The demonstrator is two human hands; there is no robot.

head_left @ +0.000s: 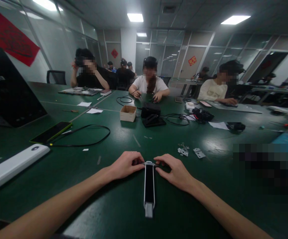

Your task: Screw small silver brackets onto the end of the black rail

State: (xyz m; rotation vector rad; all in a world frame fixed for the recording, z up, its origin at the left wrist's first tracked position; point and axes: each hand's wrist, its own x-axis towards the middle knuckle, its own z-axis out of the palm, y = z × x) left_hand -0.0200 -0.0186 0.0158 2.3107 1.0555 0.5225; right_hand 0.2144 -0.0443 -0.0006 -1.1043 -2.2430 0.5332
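A slim, long device with a black face, white edges and a silver near end (149, 186) lies on the green table, pointing toward me. My left hand (127, 165) is pinched at the left side of its far end, where a small metal piece shows by the fingertips. On the opposite side, my right hand (176, 170) curves its thumb and index finger around a small dark bit at the far end's right corner. What exactly either hand grips is too small to make out. To the right lie small metal plates (199, 153) and several tiny rings (183, 146).
A white oblong case (17, 167), a phone with a green edge (51, 131) and a looped black cable (94, 126) lie left. Ahead stand a small box (128, 114) and a black device (151, 111). A laptop (7, 86) rises far left. Several people sit across the table.
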